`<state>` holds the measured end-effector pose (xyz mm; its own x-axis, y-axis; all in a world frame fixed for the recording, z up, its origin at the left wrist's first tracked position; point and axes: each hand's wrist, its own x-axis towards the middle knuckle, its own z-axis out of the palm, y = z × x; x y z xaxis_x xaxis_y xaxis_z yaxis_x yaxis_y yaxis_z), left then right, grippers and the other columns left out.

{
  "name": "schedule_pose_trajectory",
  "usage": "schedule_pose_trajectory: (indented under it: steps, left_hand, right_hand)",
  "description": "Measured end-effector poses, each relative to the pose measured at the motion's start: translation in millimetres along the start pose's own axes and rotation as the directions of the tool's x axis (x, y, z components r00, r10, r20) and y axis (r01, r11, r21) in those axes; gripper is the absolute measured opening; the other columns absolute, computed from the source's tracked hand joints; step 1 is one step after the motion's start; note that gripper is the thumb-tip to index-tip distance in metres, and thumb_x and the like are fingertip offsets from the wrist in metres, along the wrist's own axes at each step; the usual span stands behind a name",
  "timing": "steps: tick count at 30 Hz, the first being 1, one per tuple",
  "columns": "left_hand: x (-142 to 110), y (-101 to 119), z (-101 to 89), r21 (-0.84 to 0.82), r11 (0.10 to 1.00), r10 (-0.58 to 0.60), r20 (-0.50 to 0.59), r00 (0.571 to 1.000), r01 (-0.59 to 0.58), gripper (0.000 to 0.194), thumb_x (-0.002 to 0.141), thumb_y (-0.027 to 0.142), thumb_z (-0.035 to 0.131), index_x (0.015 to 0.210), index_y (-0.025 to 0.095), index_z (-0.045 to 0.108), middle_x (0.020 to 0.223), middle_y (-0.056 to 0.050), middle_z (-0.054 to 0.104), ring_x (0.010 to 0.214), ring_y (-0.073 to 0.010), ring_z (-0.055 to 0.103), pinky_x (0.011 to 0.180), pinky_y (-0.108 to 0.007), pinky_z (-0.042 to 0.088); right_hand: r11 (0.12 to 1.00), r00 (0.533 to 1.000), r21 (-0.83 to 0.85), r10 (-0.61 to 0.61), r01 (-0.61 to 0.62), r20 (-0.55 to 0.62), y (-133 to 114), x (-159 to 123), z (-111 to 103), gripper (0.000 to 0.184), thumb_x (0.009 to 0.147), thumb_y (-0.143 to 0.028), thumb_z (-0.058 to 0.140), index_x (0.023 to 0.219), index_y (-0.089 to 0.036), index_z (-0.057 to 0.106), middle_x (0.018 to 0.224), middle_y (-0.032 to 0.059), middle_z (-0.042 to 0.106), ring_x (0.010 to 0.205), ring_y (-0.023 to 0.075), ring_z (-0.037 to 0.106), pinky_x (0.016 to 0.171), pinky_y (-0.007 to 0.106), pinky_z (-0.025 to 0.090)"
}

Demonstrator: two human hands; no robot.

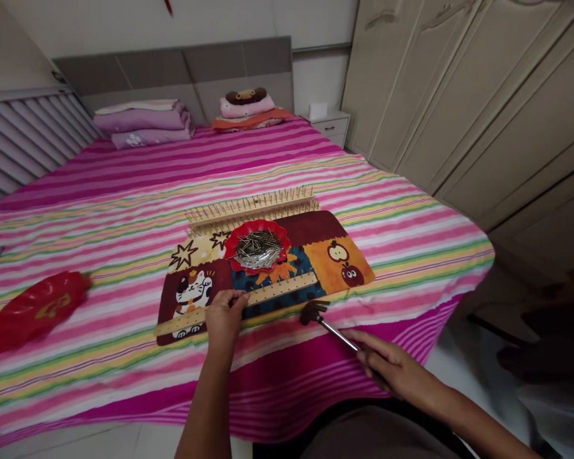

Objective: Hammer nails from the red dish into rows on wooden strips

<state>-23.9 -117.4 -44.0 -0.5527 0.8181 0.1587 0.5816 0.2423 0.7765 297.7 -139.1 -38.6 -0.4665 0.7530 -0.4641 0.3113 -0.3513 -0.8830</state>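
My left hand (224, 315) rests on a long wooden strip (277, 290) with a row of holes, fingers curled and pinched at its top edge. The strip lies across a patchwork mat (335, 255) with a cat picture on the bed. My right hand (390, 366) is closed round the handle of a small hammer (316, 313), whose dark head rests near the mat's front edge. A red scalloped dish (234, 239) full of metal nails sits on the mat just beyond the strip. Behind it lie wooden strips (251, 210) studded with upright nails.
The bed has a pink striped sheet (124, 191). A red plastic bag (33, 309) lies at the left. Folded purple bedding (143, 121) and pillows (249, 108) sit by the headboard. A nightstand (332, 124) and beige wardrobe doors (483, 95) stand at the right.
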Motion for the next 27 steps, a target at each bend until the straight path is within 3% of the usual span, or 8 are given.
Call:
schedule_pose_trajectory:
  steps: [3, 6, 11, 16, 20, 24, 27]
  left_hand:
    - [-0.8, -0.9, 1.9, 0.009, 1.0, 0.025, -0.028, 0.999, -0.025, 0.017, 0.065, 0.038, 0.059, 0.063, 0.021, 0.064, 0.07, -0.001, 0.063, 0.067, -0.0156, 0.057, 0.068, -0.028, 0.044]
    - [-2.0, -2.2, 3.9, 0.006, 0.999, 0.045, -0.042, 0.998, -0.045, 0.015, 0.065, 0.036, 0.059, 0.063, 0.021, 0.063, 0.07, -0.001, 0.063, 0.067, -0.0156, 0.057, 0.068, -0.028, 0.044]
    - [-3.0, -2.8, 4.8, 0.034, 0.998, 0.059, -0.049, 0.997, -0.058, 0.015, 0.067, 0.034, 0.058, 0.061, 0.021, 0.062, 0.068, -0.001, 0.061, 0.065, -0.0152, 0.055, 0.064, -0.027, 0.042]
    - [-2.8, -2.1, 4.9, 0.039, 0.999, 0.033, -0.029, 0.999, -0.032, 0.015, 0.066, 0.033, 0.059, 0.059, 0.02, 0.06, 0.065, -0.001, 0.06, 0.063, -0.0148, 0.054, 0.062, -0.026, 0.041]
    - [-3.1, -1.1, 6.7, 0.023, 1.0, 0.021, -0.026, 0.999, -0.02, 0.014, 0.067, 0.034, 0.058, 0.064, 0.021, 0.063, 0.069, -0.001, 0.062, 0.067, -0.0156, 0.056, 0.065, -0.027, 0.043]
    - [-2.3, -3.4, 2.9, 0.056, 0.998, 0.032, 0.008, 0.999, -0.033, 0.017, 0.067, 0.036, 0.057, 0.07, 0.021, 0.065, 0.073, -0.002, 0.063, 0.065, -0.0156, 0.057, 0.065, -0.028, 0.045]
    - [0.6, -11.1, -8.4, 0.153, 0.978, 0.133, 0.06, 0.989, -0.141, 0.026, 0.067, 0.037, 0.058, 0.085, 0.02, 0.066, 0.085, -0.004, 0.065, 0.075, -0.0183, 0.059, 0.073, -0.031, 0.046]
  right_hand:
    - [0.989, 0.99, -0.061, -0.135, 0.138, 0.041, -41.6, 5.7, 17.6, 0.047, 0.086, -0.036, 0.045, 0.13, -0.019, 0.048, 0.055, -0.0067, 0.04, 0.045, 0.0073, 0.033, 0.043, 0.02, 0.025]
    - [0.929, 0.948, -0.189, -0.309, 0.318, 0.077, -76.7, 21.2, 34.5, 0.04, 0.087, -0.028, 0.044, 0.125, -0.02, 0.052, 0.058, -0.0056, 0.042, 0.05, 0.0082, 0.037, 0.047, 0.02, 0.03]
    - [0.788, 0.861, -0.348, -0.478, 0.508, 0.173, -102.2, 51.5, 56.3, 0.042, 0.088, -0.02, 0.04, 0.129, -0.024, 0.048, 0.068, -0.003, 0.055, 0.055, 0.0086, 0.044, 0.052, 0.02, 0.037]
    - [0.719, 0.821, -0.4, -0.526, 0.568, 0.22, -107.8, 66.9, 64.2, 0.044, 0.086, -0.013, 0.041, 0.127, -0.025, 0.05, 0.099, 0.0029, 0.065, 0.078, 0.0122, 0.056, 0.069, 0.024, 0.044]
    - [0.724, 0.819, -0.396, -0.552, 0.565, 0.159, -109.9, 51.9, 57.3, 0.041, 0.089, -0.019, 0.04, 0.128, -0.024, 0.049, 0.081, 0.0, 0.063, 0.062, 0.0096, 0.051, 0.059, 0.021, 0.042]
    - [0.778, 0.857, -0.383, -0.508, 0.499, 0.084, -90.7, 22.1, 34.8, 0.041, 0.09, -0.025, 0.038, 0.129, -0.021, 0.048, 0.061, -0.004, 0.052, 0.052, 0.0091, 0.042, 0.05, 0.02, 0.038]
    - [0.835, 0.921, -0.392, -0.374, 0.385, 0.108, -56.9, 1.8, 11.9, 0.042, 0.09, -0.03, 0.039, 0.129, -0.021, 0.05, 0.066, -0.0019, 0.059, 0.056, 0.011, 0.05, 0.055, 0.022, 0.043]
